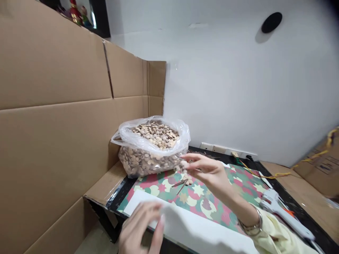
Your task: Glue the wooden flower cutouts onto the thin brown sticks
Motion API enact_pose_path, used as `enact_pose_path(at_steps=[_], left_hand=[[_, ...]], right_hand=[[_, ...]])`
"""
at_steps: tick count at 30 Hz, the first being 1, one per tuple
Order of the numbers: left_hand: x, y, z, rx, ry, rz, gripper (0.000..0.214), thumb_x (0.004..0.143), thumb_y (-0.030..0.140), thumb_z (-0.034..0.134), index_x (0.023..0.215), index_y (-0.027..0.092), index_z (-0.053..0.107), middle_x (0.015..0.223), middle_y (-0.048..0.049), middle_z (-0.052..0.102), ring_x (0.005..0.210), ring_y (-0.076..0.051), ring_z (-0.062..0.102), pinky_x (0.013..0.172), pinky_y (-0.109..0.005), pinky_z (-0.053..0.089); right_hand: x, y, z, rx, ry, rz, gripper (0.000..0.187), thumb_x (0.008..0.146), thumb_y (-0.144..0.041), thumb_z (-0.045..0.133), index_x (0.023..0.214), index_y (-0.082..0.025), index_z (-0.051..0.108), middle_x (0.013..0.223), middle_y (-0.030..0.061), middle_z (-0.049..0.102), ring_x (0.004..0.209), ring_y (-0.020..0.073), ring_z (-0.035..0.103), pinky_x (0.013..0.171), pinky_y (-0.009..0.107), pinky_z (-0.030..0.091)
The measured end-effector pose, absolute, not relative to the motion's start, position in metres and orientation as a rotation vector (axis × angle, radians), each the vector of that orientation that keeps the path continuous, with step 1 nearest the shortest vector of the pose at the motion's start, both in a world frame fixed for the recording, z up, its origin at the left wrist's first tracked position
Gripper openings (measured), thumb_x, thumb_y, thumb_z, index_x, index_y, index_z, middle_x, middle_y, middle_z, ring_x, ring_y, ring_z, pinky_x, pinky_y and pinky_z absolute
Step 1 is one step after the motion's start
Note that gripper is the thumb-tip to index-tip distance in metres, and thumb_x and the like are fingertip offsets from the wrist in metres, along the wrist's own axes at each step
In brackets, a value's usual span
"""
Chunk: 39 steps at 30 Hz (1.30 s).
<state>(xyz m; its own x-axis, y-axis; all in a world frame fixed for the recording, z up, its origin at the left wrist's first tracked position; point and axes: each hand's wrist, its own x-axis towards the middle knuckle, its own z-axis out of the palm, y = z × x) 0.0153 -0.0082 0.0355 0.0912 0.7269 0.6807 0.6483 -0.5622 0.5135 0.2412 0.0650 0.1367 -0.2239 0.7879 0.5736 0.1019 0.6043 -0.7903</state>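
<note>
My right hand (205,171) reaches left toward a clear plastic bag (150,146) full of small round wooden discs, and its fingers pinch a few of those discs beside the bag. My left hand (141,229) is low at the near edge, blurred, with its fingers resting on a white sheet (196,229). The sheet lies over a patterned mat (201,194) with red, green and cream stars. Two thin brown sticks (180,184) and a few loose discs lie on the mat just under my right hand.
A tall cardboard wall (58,116) closes off the left side. A white glue gun (283,213) lies at the right on the dark table, with a yellow cord (267,174) behind it. More cardboard (317,165) stands at far right. A white wall is behind.
</note>
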Motion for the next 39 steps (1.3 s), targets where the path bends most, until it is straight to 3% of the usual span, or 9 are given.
enact_pose_path(at_steps=[3,6,11,15,18,21,26,35,39], left_hand=[[0.057,0.023,0.068,2.412,1.196,1.421,0.044,0.083,0.026,0.058,0.125,0.021,0.046,0.123,-0.0086,0.057,0.112,-0.023,0.054,0.087,-0.034,0.05],[0.092,0.037,0.081,2.544,0.931,1.416,0.039,0.086,0.02,0.055,0.123,0.02,0.045,0.114,-0.0087,0.062,0.108,-0.021,0.056,0.091,-0.034,0.046],[0.124,0.033,0.07,2.498,0.727,1.336,0.014,0.088,0.012,0.048,0.097,0.02,0.055,0.078,-0.0022,0.065,0.072,-0.014,0.061,0.067,-0.026,0.049],[0.142,0.037,0.062,2.546,0.704,1.217,0.02,0.089,0.008,0.043,0.099,0.019,0.056,0.077,-0.0027,0.064,0.069,-0.015,0.059,0.062,-0.026,0.047],[0.158,0.051,0.06,2.611,0.681,1.086,0.023,0.089,0.008,0.04,0.099,0.018,0.057,0.076,-0.0031,0.064,0.069,-0.015,0.059,0.062,-0.026,0.047],[0.175,0.065,0.062,2.638,0.644,0.91,0.023,0.09,0.01,0.038,0.093,0.018,0.06,0.073,-0.0031,0.063,0.066,-0.015,0.058,0.059,-0.026,0.046],[0.192,0.072,0.06,2.288,0.714,0.73,0.019,0.09,0.022,0.045,0.099,0.023,0.061,0.086,-0.0018,0.068,0.076,-0.016,0.062,0.07,-0.025,0.048],[0.153,0.052,0.016,1.495,0.914,0.663,0.029,0.088,0.037,0.047,0.104,0.017,0.062,0.082,-0.0039,0.068,0.07,-0.015,0.062,0.065,-0.026,0.049],[0.124,0.05,-0.003,1.435,0.982,0.75,0.034,0.088,0.041,0.046,0.107,0.015,0.059,0.086,-0.0067,0.068,0.073,-0.016,0.063,0.066,-0.027,0.049]], right_hand=[[0.257,0.032,0.127,-0.727,-1.698,0.739,0.022,0.078,-0.011,0.064,0.076,-0.03,0.074,0.106,0.0017,0.067,0.09,0.0184,0.062,0.071,0.031,0.052],[0.272,0.014,0.118,-0.759,-1.699,0.716,0.027,0.077,-0.005,0.063,0.073,-0.03,0.074,0.102,0.0009,0.067,0.09,0.0173,0.062,0.072,0.029,0.051],[0.3,-0.001,0.104,-0.908,-1.595,0.854,0.022,0.08,-0.01,0.062,0.082,-0.03,0.072,0.096,0.0008,0.067,0.091,0.0169,0.061,0.076,0.03,0.05],[0.326,-0.01,0.089,-1.021,-1.532,0.925,0.011,0.082,-0.018,0.062,0.088,-0.027,0.065,0.102,0.0014,0.065,0.097,0.0166,0.059,0.082,0.03,0.049],[0.345,-0.01,0.078,-1.151,-1.523,0.92,0.025,0.08,-0.021,0.065,0.102,-0.028,0.056,0.109,0.0019,0.062,0.098,0.0158,0.058,0.085,0.03,0.048],[0.362,0.001,0.072,-1.213,-1.648,0.772,0.033,0.082,-0.022,0.063,0.113,-0.028,0.053,0.108,0.0034,0.061,0.097,0.0167,0.057,0.085,0.031,0.048],[0.374,0.02,0.059,-1.178,-1.816,0.443,0.016,0.087,-0.016,0.05,0.094,-0.023,0.063,0.096,0.0074,0.059,0.091,0.0193,0.057,0.079,0.033,0.048],[0.374,0.031,0.049,-1.401,-1.8,0.734,0.027,0.088,-0.033,0.051,0.113,-0.023,0.056,0.101,0.006,0.063,0.086,0.0177,0.059,0.069,0.029,0.048],[0.356,0.065,0.053,-1.648,-1.905,0.585,0.029,0.093,-0.034,0.038,0.09,-0.018,0.062,0.078,0.005,0.064,0.063,0.0155,0.056,0.055,0.027,0.041]])
